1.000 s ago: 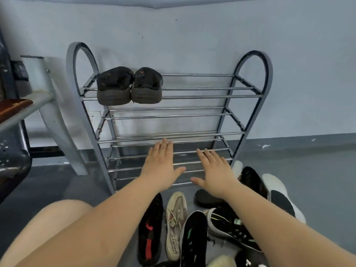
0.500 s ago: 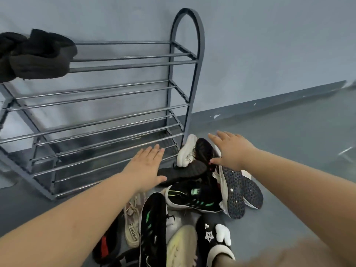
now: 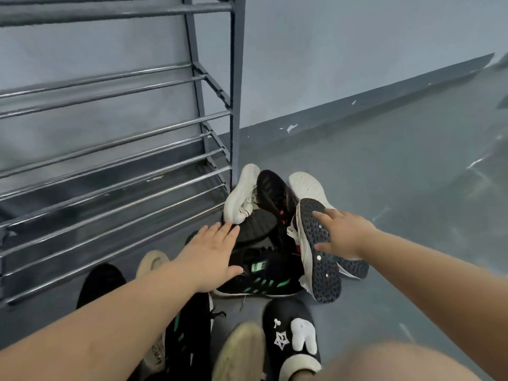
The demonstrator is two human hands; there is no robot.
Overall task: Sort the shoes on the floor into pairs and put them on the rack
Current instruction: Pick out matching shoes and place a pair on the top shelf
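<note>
A heap of mixed shoes lies on the grey floor at the right foot of the metal shoe rack [image 3: 235, 111]. My left hand [image 3: 209, 257] hovers flat, fingers straight, over a black sneaker with green stripes [image 3: 261, 281]. My right hand [image 3: 343, 235] reaches with spread fingers onto the dark studded sole of an overturned white shoe [image 3: 319, 259]. Behind them lie a white knit sneaker [image 3: 242, 193], a black shoe with pink trim [image 3: 275, 191] and a black ridged sole [image 3: 258, 224]. Nearer me are a black slipper with white star and tooth patches [image 3: 291, 339] and a beige shoe [image 3: 154, 259].
The rack's chrome bars [image 3: 110, 171] fill the left of the view against the pale wall. A dark skirting strip [image 3: 357, 105] runs along the wall on the right. Bare grey floor [image 3: 412, 174] stretches to the right of the heap. My knee [image 3: 384, 364] is at the bottom edge.
My view has swung right and down, so the pair on the top shelf has left the frame. Both hands have dropped from the rack toward the heap; the right now touches the studded sole.
</note>
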